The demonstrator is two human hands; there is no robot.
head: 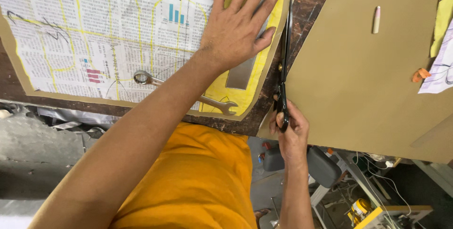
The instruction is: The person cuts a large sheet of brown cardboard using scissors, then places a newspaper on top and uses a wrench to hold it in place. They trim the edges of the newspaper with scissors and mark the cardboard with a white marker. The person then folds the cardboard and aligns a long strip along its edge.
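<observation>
Scissors: one black pair (284, 64), handles gripped in right hand (290, 130), blades closed along the brown card (358, 78) edge.
Left hand (240, 21): fingers spread flat, pressing newspaper pattern (94, 31).
Wrench: one (184, 90), beneath the forearm.

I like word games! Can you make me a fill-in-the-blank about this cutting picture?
The right hand holds black ____. The left hand presses flat on the ____ paper. A metal ____ lies on the newspaper. The person's shirt is ____.

Missing words: scissors, yellow, wrench, orange.
</observation>
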